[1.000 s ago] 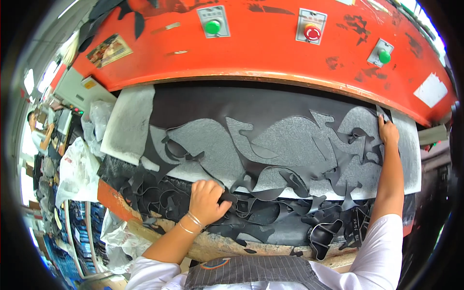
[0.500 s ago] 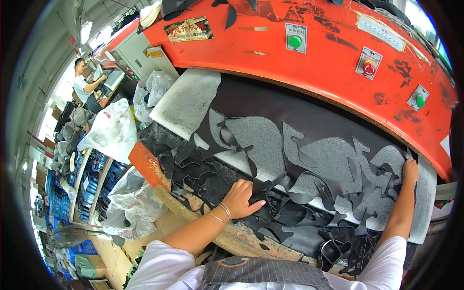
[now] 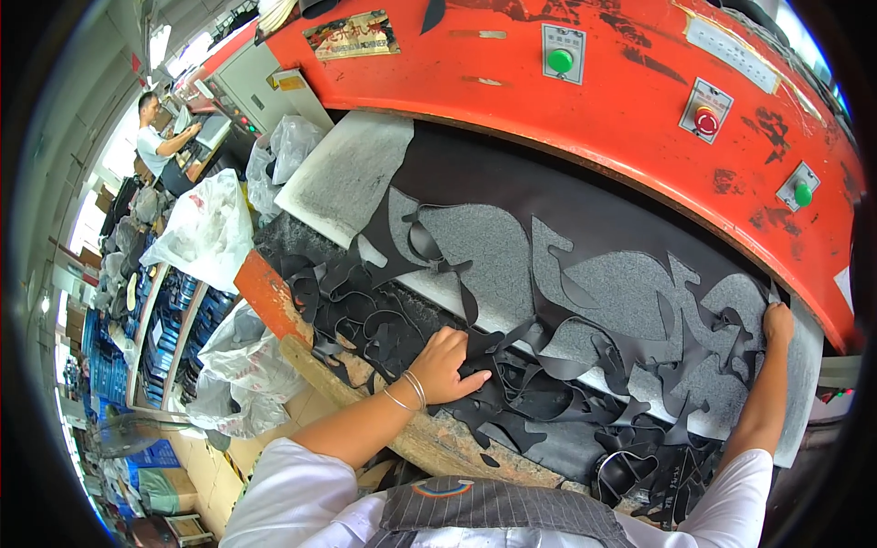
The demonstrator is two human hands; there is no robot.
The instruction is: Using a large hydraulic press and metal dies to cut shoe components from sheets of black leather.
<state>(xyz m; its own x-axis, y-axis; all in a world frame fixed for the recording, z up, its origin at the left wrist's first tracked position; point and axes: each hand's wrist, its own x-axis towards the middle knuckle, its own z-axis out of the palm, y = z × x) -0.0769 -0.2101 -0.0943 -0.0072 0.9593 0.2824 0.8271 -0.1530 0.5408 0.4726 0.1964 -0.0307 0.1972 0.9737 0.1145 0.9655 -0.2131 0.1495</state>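
Observation:
A black leather-like sheet (image 3: 548, 196) with cut-out openings lies across a pale grey board (image 3: 343, 173). Curled strips between its holes hang over the board's near edge. At the right, my right hand (image 3: 778, 324) is closed at the sheet's far right corner, fingers pinched on its edge. My left hand (image 3: 446, 368) leans on the near ledge among black scraps (image 3: 384, 324), its thumb stretched out and its fingers bent but loose. It holds nothing that I can see, though its fingertips are partly hidden.
A large red machine beam (image 3: 621, 100) with green and red buttons spans above the board. The worn ledge (image 3: 365, 388) runs along the near side. Plastic bags (image 3: 206, 228) and a rack of blue pieces (image 3: 169, 324) stand at left. A person (image 3: 157, 146) works farther back.
The whole view has shifted slightly. My left hand sits a little farther left over the scraps. My right hand keeps its place at the sheet's corner.

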